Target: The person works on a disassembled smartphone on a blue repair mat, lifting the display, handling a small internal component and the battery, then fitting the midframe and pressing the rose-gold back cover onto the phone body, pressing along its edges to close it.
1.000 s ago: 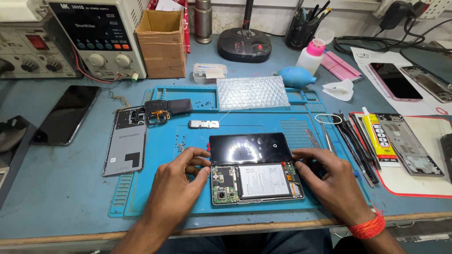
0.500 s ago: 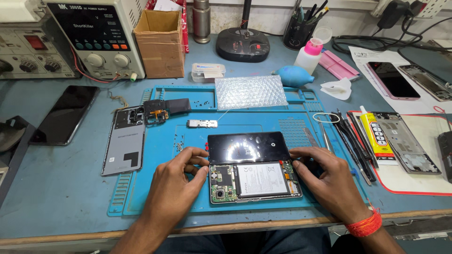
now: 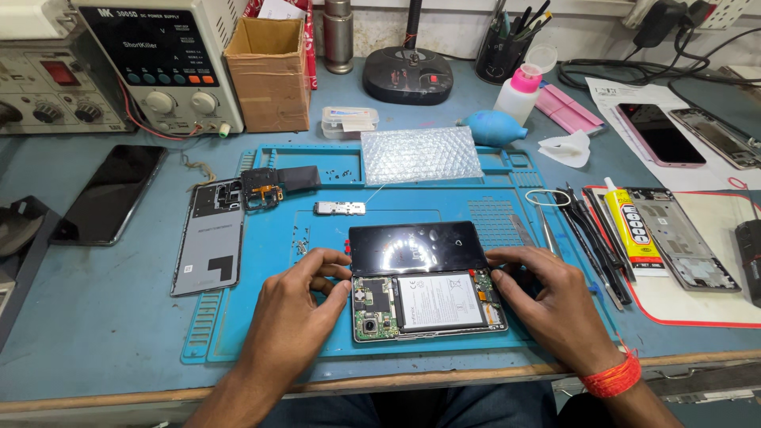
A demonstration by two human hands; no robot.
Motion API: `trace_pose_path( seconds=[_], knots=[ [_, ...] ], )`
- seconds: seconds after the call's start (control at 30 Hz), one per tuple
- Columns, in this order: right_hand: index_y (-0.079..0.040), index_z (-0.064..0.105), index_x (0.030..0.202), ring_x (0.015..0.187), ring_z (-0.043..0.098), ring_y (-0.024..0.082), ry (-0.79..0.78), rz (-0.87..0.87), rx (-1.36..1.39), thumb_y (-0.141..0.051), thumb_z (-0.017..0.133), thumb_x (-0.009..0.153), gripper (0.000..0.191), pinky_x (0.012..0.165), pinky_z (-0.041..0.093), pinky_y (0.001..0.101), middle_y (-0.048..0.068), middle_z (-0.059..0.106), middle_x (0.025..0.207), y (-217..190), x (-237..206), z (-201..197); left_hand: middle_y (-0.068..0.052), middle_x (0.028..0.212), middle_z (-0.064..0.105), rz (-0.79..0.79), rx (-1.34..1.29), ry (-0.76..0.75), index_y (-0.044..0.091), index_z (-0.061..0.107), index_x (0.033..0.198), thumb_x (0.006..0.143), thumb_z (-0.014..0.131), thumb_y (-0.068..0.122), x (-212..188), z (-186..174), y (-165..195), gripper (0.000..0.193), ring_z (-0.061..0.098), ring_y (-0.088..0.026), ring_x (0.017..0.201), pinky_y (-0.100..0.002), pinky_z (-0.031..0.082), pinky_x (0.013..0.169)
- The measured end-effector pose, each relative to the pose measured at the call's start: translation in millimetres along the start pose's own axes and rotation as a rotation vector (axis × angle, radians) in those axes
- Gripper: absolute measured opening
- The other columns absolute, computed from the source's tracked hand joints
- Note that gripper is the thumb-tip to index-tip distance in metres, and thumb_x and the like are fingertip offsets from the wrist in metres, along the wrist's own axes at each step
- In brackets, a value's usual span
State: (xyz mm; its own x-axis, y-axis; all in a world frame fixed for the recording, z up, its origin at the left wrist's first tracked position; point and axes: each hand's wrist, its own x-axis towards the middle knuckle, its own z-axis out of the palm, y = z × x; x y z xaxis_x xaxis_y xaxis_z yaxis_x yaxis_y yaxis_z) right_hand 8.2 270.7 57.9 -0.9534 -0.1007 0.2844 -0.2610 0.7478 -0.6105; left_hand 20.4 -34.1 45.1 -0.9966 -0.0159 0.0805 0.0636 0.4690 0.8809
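Opened phone (image 3: 428, 305) sits low center on the blue mat (image 3: 238, 333), back cover (image 3: 212, 246) already off at left. Left hand (image 3: 297, 313) and right hand (image 3: 547, 305) pinch its 2 ends, black screen (image 3: 416, 247) still hinged up, not reassembled.

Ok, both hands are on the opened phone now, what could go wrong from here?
The black screen lies flipped open against the phone body; if a flex cable joins them, tugging could tear it. The left hand and right hand press near the bare circuit board. Loose screws on the blue mat could scatter.
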Motion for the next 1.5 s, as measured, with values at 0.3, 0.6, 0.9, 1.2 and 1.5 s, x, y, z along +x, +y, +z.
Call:
trace_pose_path(
  seconds=[0.3, 0.6, 0.9, 1.2, 1.5],
  knots=[
    [-0.01, 0.077, 0.113, 0.083, 0.076, 0.015, -0.01, 0.02, -0.003, -0.014, 0.072, 0.084, 0.03, 0.051, 0.057, 0.0291, 0.005, 0.079, 0.105, -4.2, -1.1, -1.5, -0.006, 0.095, 0.081, 0.002, 0.003, -0.006, 0.008, 0.071, 0.117, 0.083, 0.07, 0.009, -0.5, 0.0, -0.4, 0.033, 0.079, -0.014, 0.079, -0.031, 0.057, 0.059],
    [-0.007, 0.076, 0.113, 0.083, 0.076, 0.016, 0.001, -0.069, 0.001, -0.014, 0.073, 0.085, 0.029, 0.061, 0.059, 0.0291, 0.007, 0.079, 0.102, -1.4, -0.6, -0.2, -0.006, 0.095, 0.081, -0.006, 0.002, -0.001, 0.008, 0.071, 0.116, 0.083, 0.071, 0.01, 0.0, 0.6, -2.6, 0.033, 0.079, -0.014, 0.079, -0.031, 0.057, 0.059],
    [-0.009, 0.076, 0.113, 0.082, 0.076, 0.015, -0.009, 0.008, 0.001, -0.014, 0.072, 0.084, 0.03, 0.053, 0.057, 0.0298, 0.006, 0.079, 0.103, -3.1, -1.7, -1.3, -0.006, 0.095, 0.081, 0.012, -0.004, -0.001, 0.008, 0.071, 0.115, 0.083, 0.071, 0.01, -0.9, 0.4, -1.1, 0.031, 0.078, -0.014, 0.078, -0.032, 0.056, 0.058],
    [-0.009, 0.077, 0.113, 0.083, 0.076, 0.015, -0.014, 0.002, 0.002, -0.015, 0.072, 0.084, 0.03, 0.054, 0.058, 0.0285, 0.006, 0.079, 0.104, -3.3, -1.0, -1.0, -0.006, 0.096, 0.081, 0.006, 0.019, -0.015, 0.008, 0.071, 0.116, 0.084, 0.07, 0.01, -0.1, -0.1, -1.1, 0.031, 0.079, -0.014, 0.08, -0.031, 0.058, 0.059],
    [-0.009, 0.076, 0.113, 0.083, 0.076, 0.015, -0.006, -0.022, 0.008, -0.014, 0.072, 0.084, 0.029, 0.056, 0.058, 0.0292, 0.006, 0.079, 0.103, -3.0, -0.5, -0.7, -0.006, 0.095, 0.081, 0.016, -0.001, -0.001, 0.007, 0.071, 0.113, 0.084, 0.071, 0.01, -0.2, -0.3, 0.2, 0.029, 0.079, -0.015, 0.078, -0.031, 0.056, 0.058]
  ],
)
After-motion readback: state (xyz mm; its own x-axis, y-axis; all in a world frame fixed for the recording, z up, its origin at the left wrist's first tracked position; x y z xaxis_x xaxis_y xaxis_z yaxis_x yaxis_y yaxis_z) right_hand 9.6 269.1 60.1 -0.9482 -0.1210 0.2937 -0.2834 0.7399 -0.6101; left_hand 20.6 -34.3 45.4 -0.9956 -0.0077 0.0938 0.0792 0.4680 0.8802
